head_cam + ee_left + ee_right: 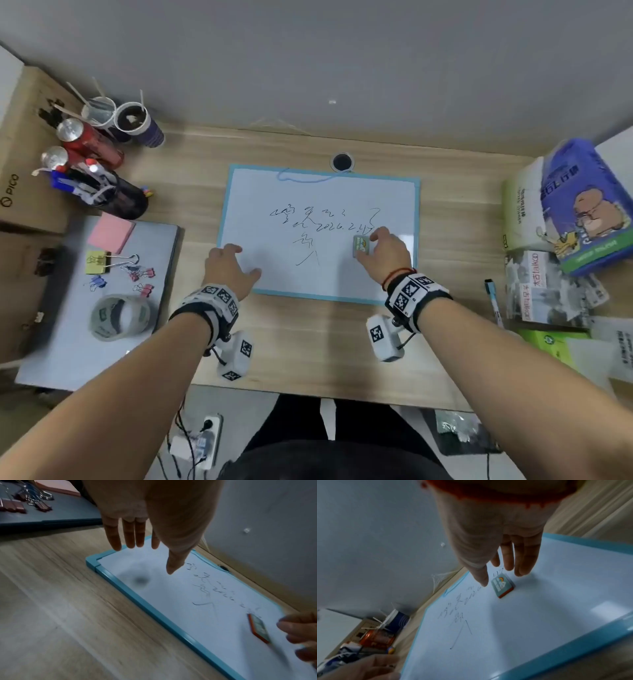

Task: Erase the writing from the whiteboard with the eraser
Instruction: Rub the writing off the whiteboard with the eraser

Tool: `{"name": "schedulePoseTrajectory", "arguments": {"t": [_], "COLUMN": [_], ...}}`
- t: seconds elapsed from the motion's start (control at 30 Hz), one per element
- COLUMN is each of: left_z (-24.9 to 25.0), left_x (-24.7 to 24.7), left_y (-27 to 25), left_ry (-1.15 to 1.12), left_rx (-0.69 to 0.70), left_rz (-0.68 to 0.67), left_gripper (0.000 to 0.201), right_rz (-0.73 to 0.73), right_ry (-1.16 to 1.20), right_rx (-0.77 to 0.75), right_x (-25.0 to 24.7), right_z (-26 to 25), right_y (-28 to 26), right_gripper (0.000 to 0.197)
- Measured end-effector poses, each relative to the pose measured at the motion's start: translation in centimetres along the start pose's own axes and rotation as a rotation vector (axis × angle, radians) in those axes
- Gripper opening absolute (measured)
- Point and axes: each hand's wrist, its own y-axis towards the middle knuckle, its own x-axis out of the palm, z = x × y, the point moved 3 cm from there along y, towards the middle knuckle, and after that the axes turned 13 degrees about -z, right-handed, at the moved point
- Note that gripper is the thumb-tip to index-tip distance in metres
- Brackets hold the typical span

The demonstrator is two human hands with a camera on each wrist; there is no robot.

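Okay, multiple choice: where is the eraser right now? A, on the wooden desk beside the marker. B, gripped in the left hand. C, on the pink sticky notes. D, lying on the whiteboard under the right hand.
D: the eraser lies flat on the whiteboard beneath the right hand, whose fingers are spread over it without closing.

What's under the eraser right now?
The eraser lies flat on the whiteboard, right of the writing. The right hand hovers at it. Any ink beneath the eraser is covered, so it can't be seen.
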Motion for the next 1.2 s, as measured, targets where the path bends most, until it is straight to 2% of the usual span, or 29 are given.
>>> {"name": "schedulePoseTrajectory", "arguments": {"t": [0.17, 0.27, 0.37, 0.5, 0.6, 0.73, 0.83, 0.9, 1.0, 1.1, 1.2], "left_z": [-1.3, -2.2, -2.2, -1.4, -0.9, 0.0, 0.4, 0.4, 0.2, 0.0, -0.2], "left_x": [-0.7, -0.3, 0.1, 0.4, -0.1, -0.5, -0.3, 0.0, 0.4, 0.6, 0.7], "left_y": [1.9, 3.1, 3.9, 4.5, 5.2, 6.0, 6.3, 6.3, 6.5, 6.5, 6.5], "left_ry": [0.048, 0.061, 0.038, 0.047, 0.033, 0.026, 0.019, 0.026, 0.032, 0.046, 0.040], "left_rx": [-0.178, -0.228, -0.223, -0.215, -0.197, -0.192, -0.206, -0.213, -0.208, -0.192, -0.169], "left_rz": [0.091, 0.073, 0.044, 0.040, 0.060, 0.067, 0.087, 0.108, 0.122, 0.136, 0.150], "left_gripper": [0.089, 0.098, 0.097, 0.095, 0.096, 0.100, 0.100, 0.099, 0.098, 0.097, 0.095], "right_rz": [0.014, 0.036, 0.049, 0.031, 0.048, 0.055, 0.152, 0.211, 0.202, 0.219, 0.238], "right_ry": [-0.086, -0.126, -0.131, -0.170, -0.112, 0.066, 0.012, -0.056, -0.117, -0.098, -0.060], "right_rx": [-0.007, -0.011, 0.004, 0.005, -0.020, -0.023, -0.011, -0.053, -0.090, -0.063, -0.026], "right_x": [0.9, 1.3, 1.6, 1.7, 1.1, 1.1, 1.3, 1.5, 2.2, 3.0, 4.0], "right_z": [0.7, 0.8, 0.8, 0.7, 0.7, 1.3, 1.6, 1.3, 0.7, 0.5, 0.0], "right_y": [1.9, 2.7, 3.0, 3.2, 3.0, 2.5, 2.0, 1.7, 1.8, 2.2, 2.1], "right_gripper": [0.048, 0.048, 0.043, 0.026, 0.017, 0.022, 0.040, 0.044, 0.031, 0.017, 0.016]}}
